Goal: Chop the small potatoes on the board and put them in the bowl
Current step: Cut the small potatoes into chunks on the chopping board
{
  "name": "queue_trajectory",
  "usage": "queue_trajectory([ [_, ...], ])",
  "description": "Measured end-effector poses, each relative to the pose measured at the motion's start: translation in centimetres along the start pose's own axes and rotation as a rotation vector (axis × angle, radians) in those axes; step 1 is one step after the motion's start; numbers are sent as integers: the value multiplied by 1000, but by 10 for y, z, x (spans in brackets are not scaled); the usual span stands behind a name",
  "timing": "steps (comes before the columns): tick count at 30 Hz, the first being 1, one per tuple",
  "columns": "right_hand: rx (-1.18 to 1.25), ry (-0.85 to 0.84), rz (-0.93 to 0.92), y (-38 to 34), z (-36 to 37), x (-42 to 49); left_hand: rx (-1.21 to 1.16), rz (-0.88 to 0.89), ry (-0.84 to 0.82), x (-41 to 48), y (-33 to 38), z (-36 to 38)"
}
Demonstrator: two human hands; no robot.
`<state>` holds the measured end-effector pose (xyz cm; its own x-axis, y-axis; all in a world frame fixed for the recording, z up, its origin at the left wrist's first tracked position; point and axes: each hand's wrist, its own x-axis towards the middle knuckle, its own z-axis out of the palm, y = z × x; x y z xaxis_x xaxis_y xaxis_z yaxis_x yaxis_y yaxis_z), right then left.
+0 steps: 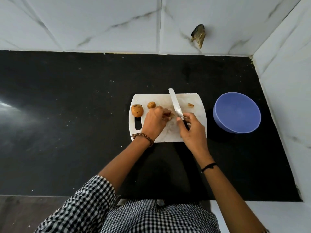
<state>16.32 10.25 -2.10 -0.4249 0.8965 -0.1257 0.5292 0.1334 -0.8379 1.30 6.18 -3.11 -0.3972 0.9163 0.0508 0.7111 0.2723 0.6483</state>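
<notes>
White plastic board (pixel 190 98) at centre frame on the black counter (pixel 67 115), and the head camera is right over the action. The right hand (pixel 191 130) is wrapped round the dark handle of the knife (pixel 175 105), blade angled up toward the board's top edge. The left hand (pixel 154 122) is curled over a half-hidden potato (pixel 169 117) just left of the blade, fingertips pinching it in place; how much of it is cut I can't tell. At the board's left edge, a larger whole potato (pixel 137 111) with a smaller whole potato (pixel 151 105) beside it, both untouched. One small cut piece (pixel 190 105) lies alone right of the blade. The blue bowl (pixel 218 120), right of the board, shows nothing inside. My read: early days, with most of the chopping and all of the transfer to come.
</notes>
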Motion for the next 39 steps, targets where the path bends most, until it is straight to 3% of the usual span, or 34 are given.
queue_trajectory([
  [12, -235, 34, -117, -1, 19, -28, 47, 1, -13, -1, 4, 0],
  [21, -503, -71, -54, -8, 20, -35, 144, 73, -38, 1, 5, 2],
  [28, -690, -50, -108, -9, 26, -36, 135, 64, -82, 3, 6, 1],
  [39, -719, -74, -129, -12, 34, -26, 116, 33, -78, 2, 5, 1],
])
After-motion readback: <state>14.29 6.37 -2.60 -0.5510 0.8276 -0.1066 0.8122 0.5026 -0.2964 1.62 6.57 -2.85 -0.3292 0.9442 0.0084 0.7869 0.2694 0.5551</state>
